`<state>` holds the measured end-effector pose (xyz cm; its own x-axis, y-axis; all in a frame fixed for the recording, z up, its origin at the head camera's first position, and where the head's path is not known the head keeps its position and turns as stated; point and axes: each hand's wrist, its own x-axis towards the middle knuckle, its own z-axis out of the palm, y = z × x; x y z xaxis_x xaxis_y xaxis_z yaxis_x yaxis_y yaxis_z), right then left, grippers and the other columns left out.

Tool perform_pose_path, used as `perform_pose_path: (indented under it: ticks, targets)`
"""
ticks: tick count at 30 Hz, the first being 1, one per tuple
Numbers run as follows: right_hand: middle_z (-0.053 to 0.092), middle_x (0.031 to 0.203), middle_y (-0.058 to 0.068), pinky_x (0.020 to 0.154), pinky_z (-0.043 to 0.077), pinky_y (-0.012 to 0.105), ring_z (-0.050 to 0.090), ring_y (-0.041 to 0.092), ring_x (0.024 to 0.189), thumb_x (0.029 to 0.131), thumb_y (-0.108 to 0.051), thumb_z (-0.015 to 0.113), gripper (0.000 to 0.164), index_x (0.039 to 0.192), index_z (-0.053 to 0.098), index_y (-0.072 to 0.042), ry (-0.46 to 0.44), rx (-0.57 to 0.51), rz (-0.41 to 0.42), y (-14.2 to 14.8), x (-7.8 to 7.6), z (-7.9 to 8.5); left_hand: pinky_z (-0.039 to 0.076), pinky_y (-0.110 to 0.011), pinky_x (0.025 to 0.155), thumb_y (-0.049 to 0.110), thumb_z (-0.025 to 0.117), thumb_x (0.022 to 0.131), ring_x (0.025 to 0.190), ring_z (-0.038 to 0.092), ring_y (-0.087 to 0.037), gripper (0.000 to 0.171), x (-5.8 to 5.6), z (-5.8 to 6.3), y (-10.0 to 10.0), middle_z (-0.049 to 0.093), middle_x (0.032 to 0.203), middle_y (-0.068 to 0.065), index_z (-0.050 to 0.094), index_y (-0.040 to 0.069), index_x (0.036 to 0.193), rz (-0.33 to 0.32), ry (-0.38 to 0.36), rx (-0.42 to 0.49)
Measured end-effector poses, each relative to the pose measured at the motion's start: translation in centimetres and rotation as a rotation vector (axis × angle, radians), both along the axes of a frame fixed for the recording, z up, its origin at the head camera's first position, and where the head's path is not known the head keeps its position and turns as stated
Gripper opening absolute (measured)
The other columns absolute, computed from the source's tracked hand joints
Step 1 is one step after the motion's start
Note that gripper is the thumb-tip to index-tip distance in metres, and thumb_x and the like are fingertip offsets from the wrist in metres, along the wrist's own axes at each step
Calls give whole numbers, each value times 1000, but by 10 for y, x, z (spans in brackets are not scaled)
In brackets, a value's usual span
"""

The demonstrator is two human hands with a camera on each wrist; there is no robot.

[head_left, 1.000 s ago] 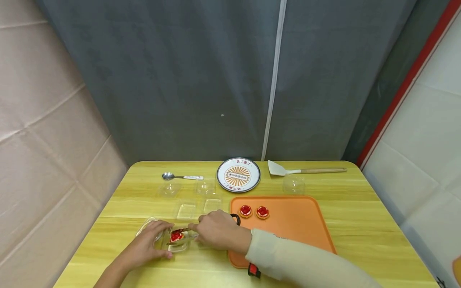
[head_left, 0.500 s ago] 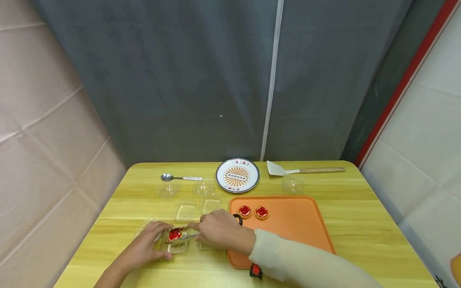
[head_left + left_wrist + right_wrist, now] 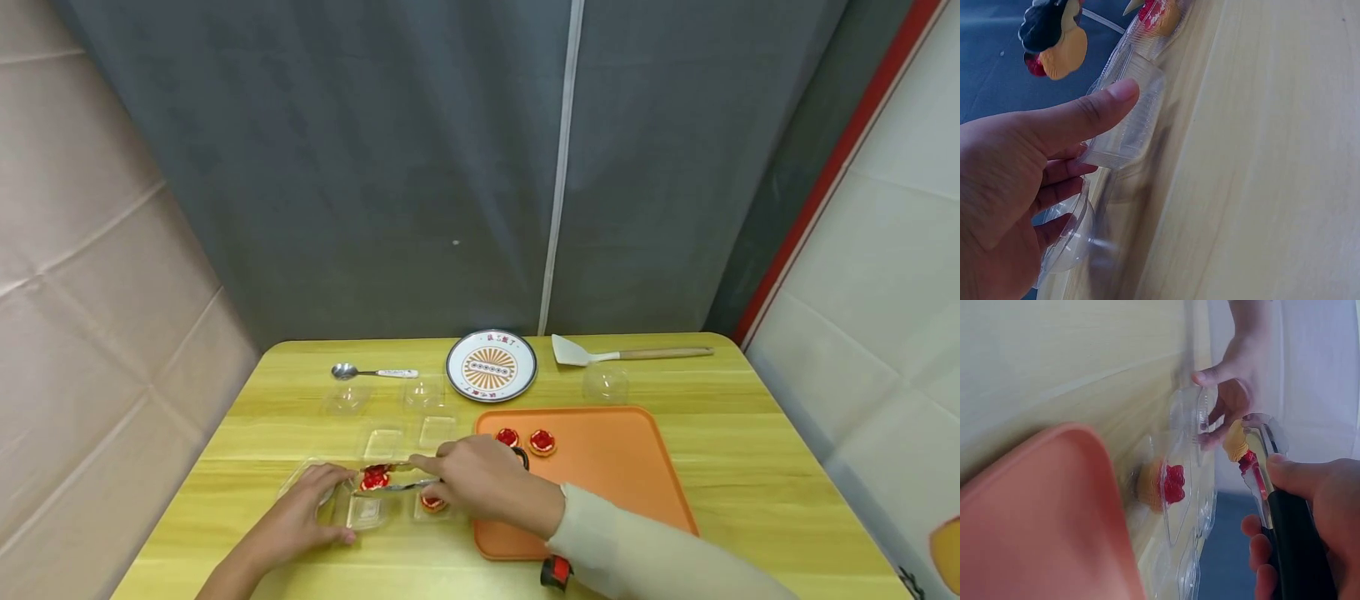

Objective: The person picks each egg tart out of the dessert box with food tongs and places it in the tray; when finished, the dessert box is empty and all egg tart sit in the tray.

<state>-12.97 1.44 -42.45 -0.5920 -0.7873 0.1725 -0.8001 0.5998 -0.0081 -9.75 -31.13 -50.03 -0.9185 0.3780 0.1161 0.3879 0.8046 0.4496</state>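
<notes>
My left hand holds a small clear plastic box by its near side, thumb over the rim and fingers behind. The box stands uncovered on the table, with a clear lid part folded out beside my fingers. My right hand grips black-handled metal tongs. Between the tongs' ends is a small tart with a red topping, above the far part of the box. Just right of it, another red-topped tart sits in a second clear box.
An orange tray with two tarts lies at right. Behind the hands are several clear boxes. A spoon, a patterned plate and a white spatula lie along the back edge.
My right hand has shifted right, carrying the tart in the tongs up and away from over the box's middle. The tart in the second box has come into view. My left hand stays put.
</notes>
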Motion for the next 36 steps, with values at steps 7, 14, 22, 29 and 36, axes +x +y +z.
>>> perform_pose_path:
  ticks: [7,14,22,29,36]
  targets:
    - [75,100,-9,54,49,22,66,8,72,101,-45,64,41,139,67,-31,-26,-74,-26,29,5,-2,54,-51,98,64,84,67,117,56,-21,88,0,2,1,62,130,6,65,11,133,-1,-6,5]
    - [77,104,-6,60,54,24,70,9,82,100,-40,68,40,137,69,-25,-78,-156,-50,58,9,-12,55,-49,98,65,83,67,117,56,-20,88,1,3,1,61,130,6,64,12,134,-5,-13,1]
    - [76,106,-1,63,58,31,71,13,84,98,-40,70,41,135,70,-23,-52,-200,-96,87,15,-22,55,-49,99,64,83,67,119,55,-21,89,1,3,2,61,131,5,63,11,135,4,-26,-3]
    - [74,99,-8,66,58,30,67,7,80,96,-39,73,44,137,69,-23,-30,-215,-130,110,18,-29,54,-49,101,62,86,66,120,55,-19,90,4,3,2,60,132,7,62,12,136,24,-50,-7]
    - [75,100,-8,70,60,32,70,7,86,95,-38,74,43,135,71,-21,-15,-228,-159,127,22,-37,54,-51,100,63,84,66,120,56,-22,90,3,2,3,61,131,5,62,11,136,20,-41,-2]
